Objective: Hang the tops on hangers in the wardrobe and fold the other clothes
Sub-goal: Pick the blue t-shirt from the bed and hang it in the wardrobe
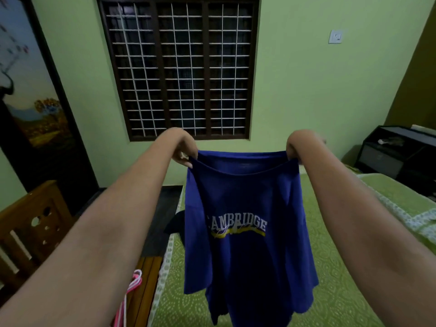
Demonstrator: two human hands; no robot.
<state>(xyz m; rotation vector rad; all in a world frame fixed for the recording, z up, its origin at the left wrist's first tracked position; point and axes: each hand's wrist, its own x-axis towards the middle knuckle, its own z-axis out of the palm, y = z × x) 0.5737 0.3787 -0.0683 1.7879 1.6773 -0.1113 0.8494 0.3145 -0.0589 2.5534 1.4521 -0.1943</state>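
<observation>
Left hand point(183, 149): pinches one top corner of the blue T-shirt point(245, 232).
Right hand point(297, 147): pinches the other corner.
T-shirt: held up, hanging above the bed point(342, 291).
Hangers point(132, 286): pink, beside the bed, unused.
Progress: early by my judgement; the shirt is not yet on a hanger, and dark clothing point(175, 224) remains on the bed's edge.

A bed point(330, 279) under a green cover printed with pale swirls fills the lower right, its pale patterned border running down the left edge. Taking that border as the landmark, a dark garment point(175, 224) lies across it partway up, partly on the cover and partly hanging off toward the floor. Below that garment and just left of the border, pink hangers point(132, 286) rest on a brown wooden bench point(146, 279) standing against the bed's side.
</observation>
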